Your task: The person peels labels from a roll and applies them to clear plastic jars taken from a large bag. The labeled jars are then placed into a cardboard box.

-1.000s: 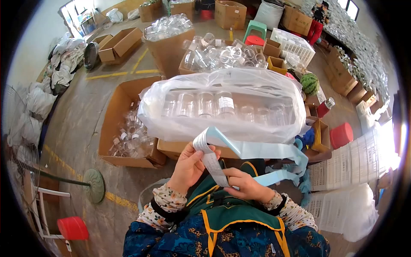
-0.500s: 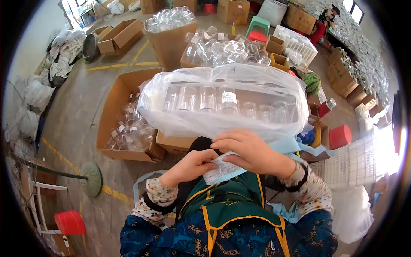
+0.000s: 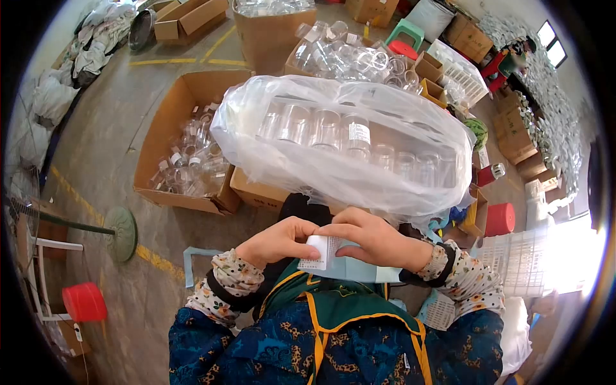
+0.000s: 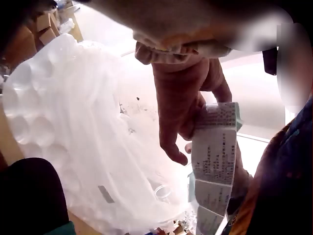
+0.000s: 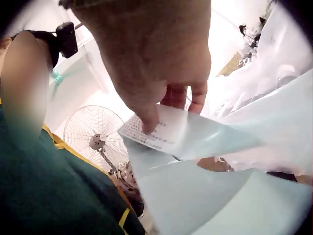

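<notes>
Between both hands, in front of the green apron, is a light blue strip carrying white printed labels. My left hand pinches the strip's left end, thumb in front of the print. From the other side my right hand grips it, its fingertips close to the left ones. In the left wrist view the printed strip hangs folded below the left hand. In the right wrist view the thumb of the right hand presses on the printed part.
Beyond the hands lies a plastic bag around a box of clear jars. An open carton of loose jars stands left, a red bucket right. A fan's green base and a red stool are at left.
Since a second ago the hands have come together over the strip, and its raised loop has come down. The right hand has lowered from near the bag's edge. The head view has shifted and tilted.
</notes>
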Available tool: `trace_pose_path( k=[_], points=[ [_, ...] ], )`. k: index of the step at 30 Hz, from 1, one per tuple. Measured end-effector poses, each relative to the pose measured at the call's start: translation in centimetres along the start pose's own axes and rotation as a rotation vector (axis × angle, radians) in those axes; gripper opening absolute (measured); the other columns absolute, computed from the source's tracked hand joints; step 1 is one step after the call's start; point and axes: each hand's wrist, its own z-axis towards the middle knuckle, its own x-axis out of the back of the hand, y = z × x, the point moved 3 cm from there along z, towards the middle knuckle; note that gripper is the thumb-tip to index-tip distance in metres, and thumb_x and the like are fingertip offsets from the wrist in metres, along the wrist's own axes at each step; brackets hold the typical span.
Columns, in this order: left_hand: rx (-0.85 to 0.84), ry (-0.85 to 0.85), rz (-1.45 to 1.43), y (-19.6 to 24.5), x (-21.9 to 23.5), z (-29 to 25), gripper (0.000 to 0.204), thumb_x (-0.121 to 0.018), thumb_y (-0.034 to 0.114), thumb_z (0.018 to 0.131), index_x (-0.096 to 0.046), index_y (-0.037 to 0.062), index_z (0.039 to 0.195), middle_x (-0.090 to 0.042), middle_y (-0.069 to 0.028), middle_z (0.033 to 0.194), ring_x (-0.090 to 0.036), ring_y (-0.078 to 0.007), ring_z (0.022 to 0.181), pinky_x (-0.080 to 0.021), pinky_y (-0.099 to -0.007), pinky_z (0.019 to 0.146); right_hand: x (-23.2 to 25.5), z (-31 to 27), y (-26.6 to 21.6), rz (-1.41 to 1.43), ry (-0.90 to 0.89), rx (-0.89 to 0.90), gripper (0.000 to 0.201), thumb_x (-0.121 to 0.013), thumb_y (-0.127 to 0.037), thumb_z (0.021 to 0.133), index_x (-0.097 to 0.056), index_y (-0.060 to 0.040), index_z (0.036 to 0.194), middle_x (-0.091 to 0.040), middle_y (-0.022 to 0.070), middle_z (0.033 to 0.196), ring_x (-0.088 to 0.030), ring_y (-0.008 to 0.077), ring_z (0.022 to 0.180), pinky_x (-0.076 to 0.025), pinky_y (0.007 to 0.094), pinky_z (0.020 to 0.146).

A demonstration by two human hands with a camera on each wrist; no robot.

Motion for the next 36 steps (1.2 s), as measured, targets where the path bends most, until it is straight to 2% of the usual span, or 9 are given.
trace_pose_path(
  k=[8,16,18,21,24,27,29,32,36],
  points=[
    [0.070,-0.171,-0.087,-0.5,-1.0,0.3,0.022,-0.070,0.009,0.079,-0.065,-0.0022,0.097,-0.066,-0.0023,0.089,-0.060,-0.0065,0.081,-0.047,-0.0220,0.074,0.6,1.4,-0.3,0.326,-0.214,0.077,0.029,-0.070,-0.008,0.076,-0.056,-0.0079,0.101,-0.048,0.0085,0.094,-0.054,0.0280,0.085,-0.046,0.0360,0.074],
    [0.078,-0.138,-0.271,-1.0,-0.4,0.2,0.025,-0.069,0.014,0.080,-0.064,-0.0019,0.099,-0.066,-0.0036,0.091,-0.061,-0.0078,0.080,-0.047,-0.0215,0.074,0.4,1.7,0.5,0.509,-0.154,-0.053,0.020,-0.068,-0.004,0.078,-0.058,-0.0069,0.096,-0.049,0.0053,0.097,-0.053,0.0213,0.090,-0.045,0.0322,0.075],
    [0.071,-0.091,-0.260,-1.3,0.4,0.1,0.025,-0.068,0.014,0.081,-0.064,-0.0021,0.099,-0.066,-0.0041,0.091,-0.061,-0.0079,0.080,-0.047,-0.0214,0.074,0.5,1.9,1.3,0.542,-0.010,0.088,0.016,-0.065,-0.001,0.081,-0.059,-0.0067,0.094,-0.050,0.0049,0.105,-0.051,0.0174,0.098,-0.043,0.0294,0.082],
    [0.074,-0.087,-0.236,-3.2,3.2,0.3,0.025,-0.067,0.013,0.081,-0.063,-0.0027,0.101,-0.066,-0.0052,0.092,-0.061,-0.0090,0.079,-0.048,-0.0221,0.074,1.1,2.5,2.6,0.825,0.177,-0.034,0.012,-0.060,0.000,0.085,-0.059,-0.0076,0.095,-0.051,0.0064,0.111,-0.049,0.0171,0.105,-0.041,0.0293,0.089],
    [0.034,0.080,-0.348,-5.7,6.3,0.4,0.034,-0.071,0.017,0.078,-0.062,-0.0041,0.104,-0.068,-0.0107,0.090,-0.065,-0.0153,0.080,-0.050,-0.0258,0.075,4.6,5.0,5.7,1.082,0.503,0.057,0.005,-0.051,-0.012,0.093,-0.052,-0.0100,0.097,-0.051,0.0094,0.110,-0.055,0.0207,0.096,-0.045,0.0401,0.088],
    [0.060,0.137,-0.410,-7.8,7.6,-0.2,0.032,-0.070,0.016,0.078,-0.062,-0.0041,0.102,-0.068,-0.0110,0.090,-0.065,-0.0159,0.080,-0.051,-0.0265,0.075,10.0,7.3,9.7,1.049,0.602,-0.171,0.011,-0.049,-0.007,0.091,-0.051,-0.0069,0.102,-0.054,0.0082,0.104,-0.055,0.0196,0.091,-0.047,0.0382,0.084],
    [0.039,0.108,-0.422,-8.5,7.7,-0.8,0.030,-0.069,0.015,0.080,-0.063,-0.0035,0.102,-0.068,-0.0109,0.090,-0.065,-0.0159,0.080,-0.051,-0.0262,0.075,11.5,9.7,12.5,0.374,0.312,-0.367,0.014,-0.057,-0.009,0.087,-0.055,-0.0110,0.101,-0.053,0.0045,0.098,-0.056,0.0180,0.087,-0.046,0.0340,0.083],
    [0.028,0.126,-0.431,-9.0,8.3,-1.3,0.026,-0.067,0.015,0.083,-0.063,-0.0024,0.102,-0.066,-0.0068,0.092,-0.063,-0.0123,0.080,-0.049,-0.0242,0.073,10.7,13.2,16.2,-0.159,0.017,-0.217,0.019,-0.059,-0.005,0.083,-0.060,-0.0097,0.101,-0.054,0.0061,0.096,-0.056,0.0207,0.089,-0.044,0.0324,0.080],
    [0.017,0.159,-0.454,-9.3,9.2,-2.1,0.031,-0.068,0.016,0.082,-0.061,-0.0037,0.106,-0.066,-0.0074,0.094,-0.063,-0.0129,0.082,-0.049,-0.0245,0.075,9.3,16.0,19.2,-0.260,-0.181,-0.189,0.022,-0.062,-0.006,0.077,-0.061,-0.0106,0.099,-0.055,0.0103,0.096,-0.055,0.0281,0.094,-0.045,0.0364,0.083]
  ],
)
